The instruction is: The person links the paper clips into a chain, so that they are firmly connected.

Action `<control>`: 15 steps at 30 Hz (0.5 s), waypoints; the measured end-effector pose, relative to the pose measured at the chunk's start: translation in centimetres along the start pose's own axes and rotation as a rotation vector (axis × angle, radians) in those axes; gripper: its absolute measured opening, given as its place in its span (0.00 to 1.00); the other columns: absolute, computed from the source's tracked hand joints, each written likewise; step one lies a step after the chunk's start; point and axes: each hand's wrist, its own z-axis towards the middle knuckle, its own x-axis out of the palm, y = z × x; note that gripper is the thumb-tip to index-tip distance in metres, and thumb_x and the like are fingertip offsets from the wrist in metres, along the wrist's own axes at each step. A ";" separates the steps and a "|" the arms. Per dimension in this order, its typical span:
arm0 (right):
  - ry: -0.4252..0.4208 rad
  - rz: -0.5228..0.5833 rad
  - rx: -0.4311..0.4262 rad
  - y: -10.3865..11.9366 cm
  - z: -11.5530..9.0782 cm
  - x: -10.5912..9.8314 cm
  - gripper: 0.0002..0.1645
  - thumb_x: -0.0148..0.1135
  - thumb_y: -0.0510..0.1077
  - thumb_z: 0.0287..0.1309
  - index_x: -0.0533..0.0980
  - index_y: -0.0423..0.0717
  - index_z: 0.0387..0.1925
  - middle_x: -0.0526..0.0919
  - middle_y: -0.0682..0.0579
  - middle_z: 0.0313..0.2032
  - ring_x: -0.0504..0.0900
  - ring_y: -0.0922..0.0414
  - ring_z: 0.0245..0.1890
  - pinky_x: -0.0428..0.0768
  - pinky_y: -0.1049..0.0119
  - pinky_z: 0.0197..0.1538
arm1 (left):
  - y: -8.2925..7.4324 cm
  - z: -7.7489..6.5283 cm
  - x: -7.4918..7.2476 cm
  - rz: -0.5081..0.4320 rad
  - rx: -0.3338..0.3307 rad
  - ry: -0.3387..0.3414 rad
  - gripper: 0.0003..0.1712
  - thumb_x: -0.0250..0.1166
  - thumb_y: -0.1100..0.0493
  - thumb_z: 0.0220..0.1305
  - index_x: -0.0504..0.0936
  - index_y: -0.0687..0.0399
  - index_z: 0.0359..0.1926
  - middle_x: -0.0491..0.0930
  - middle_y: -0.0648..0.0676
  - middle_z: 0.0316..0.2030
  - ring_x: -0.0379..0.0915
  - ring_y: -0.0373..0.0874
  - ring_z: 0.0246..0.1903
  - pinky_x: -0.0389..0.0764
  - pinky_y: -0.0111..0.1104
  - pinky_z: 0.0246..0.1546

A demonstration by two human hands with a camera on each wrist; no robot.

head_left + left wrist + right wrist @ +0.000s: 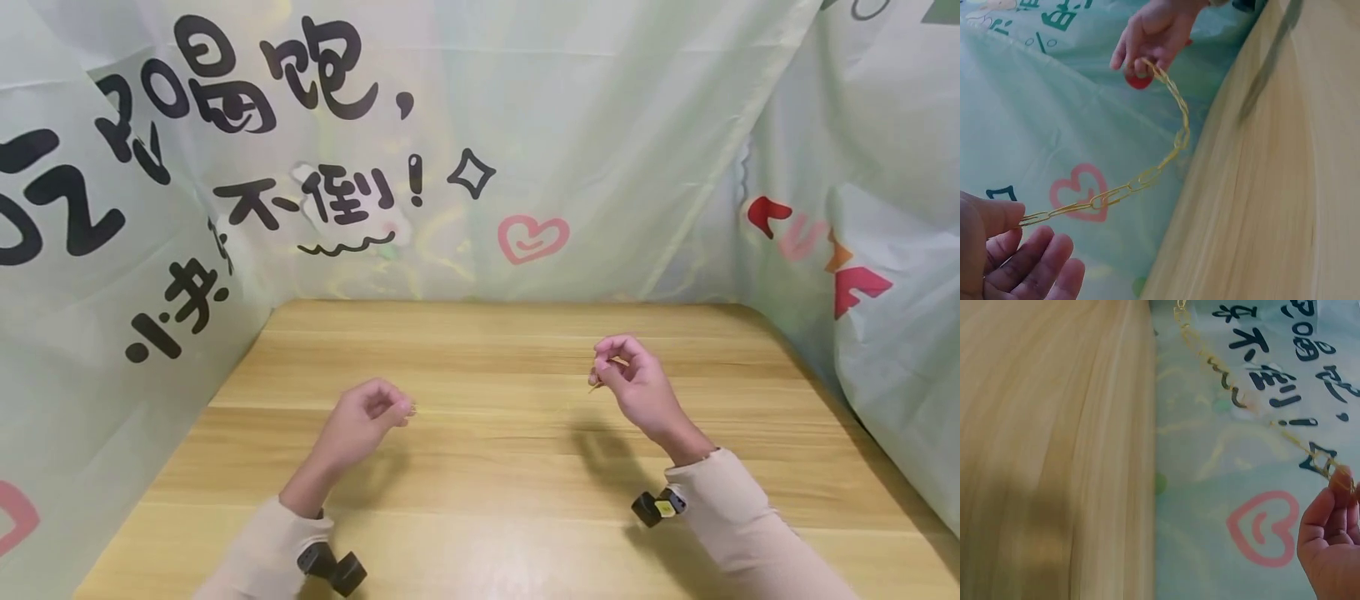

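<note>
A chain of gold paper clips (1183, 112) hangs in a curve between the two hands, above the wooden table. My left hand (365, 423) pinches one end between thumb and index finger; in the left wrist view its other fingers are loosely bent. At the far end, the fingers of my right hand (636, 385) pinch the chain, held higher and to the right. The right wrist view shows the chain slanting up and away from that hand. Against the pale wood in the head view, the chain's middle is hard to make out.
The wooden table (480, 492) spreads below both hands. Pale green printed cloth (600, 150) rises behind it and along both sides, with black characters and a pink heart. Small black devices are strapped at the left wrist (330, 567) and right wrist (656, 506).
</note>
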 end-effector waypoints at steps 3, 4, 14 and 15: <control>0.023 -0.081 -0.004 -0.2 0.1 0.9 0.06 0.52 0.26 0.65 0.69 0.30 0.43 0.74 0.44 0.34 0.79 0.60 0.30 0.81 0.70 0.36 | -0.1 0.4 0.8 -0.061 0.021 0.013 0.07 0.62 0.65 0.66 0.75 0.66 0.34 0.81 0.61 0.39 0.79 0.60 0.42 0.81 0.35 0.44; 0.033 -0.100 -0.003 -0.3 0.1 1.2 0.07 0.53 0.26 0.64 0.70 0.29 0.43 0.75 0.43 0.34 0.79 0.59 0.30 0.81 0.70 0.36 | -0.2 0.5 1.0 -0.076 0.023 0.019 0.07 0.61 0.65 0.66 0.74 0.66 0.34 0.82 0.61 0.39 0.79 0.60 0.42 0.81 0.35 0.45; 0.131 -0.172 -0.040 0.1 0.6 4.6 0.02 0.58 0.28 0.62 0.77 0.32 0.35 0.81 0.41 0.33 0.80 0.59 0.29 0.77 0.70 0.28 | -0.8 1.3 3.2 -0.172 0.066 0.072 0.05 0.59 0.67 0.67 0.71 0.66 0.35 0.80 0.59 0.32 0.78 0.48 0.34 0.82 0.38 0.42; 0.144 -0.160 -0.047 0.2 0.7 4.9 0.02 0.57 0.29 0.63 0.76 0.33 0.35 0.81 0.41 0.33 0.80 0.59 0.28 0.77 0.70 0.29 | -0.8 1.4 3.4 -0.180 0.070 0.075 0.05 0.59 0.68 0.67 0.71 0.66 0.35 0.79 0.59 0.31 0.78 0.47 0.33 0.82 0.37 0.41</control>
